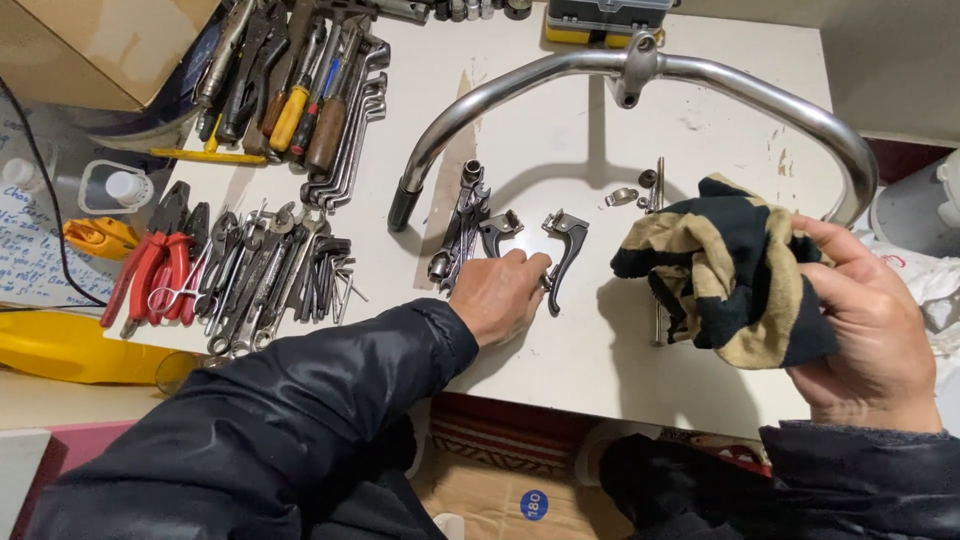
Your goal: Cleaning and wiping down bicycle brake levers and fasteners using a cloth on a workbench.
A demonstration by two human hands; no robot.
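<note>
Upper left of the frame: screwdrivers (300,90) and red-handled pliers (150,270) lie in rows on the white table (560,150), with wrenches (260,270) beside them. Centre: my left hand (500,295), knuckles up and fingers curled, rests on the table with its fingertips touching the dark brake lever (565,250) — whether they actually pinch it I cannot tell. The lever lies just right of and above that hand, long axis near vertical, clamp end toward the top; it looks dull grey metal. A second lever (498,232) sits just above the knuckles. A curved chrome handlebar (520,75) arches across the top. Right: my right hand (870,320) grips a crumpled black-and-tan rag (730,280) — farther from the lever than the left.
</note>
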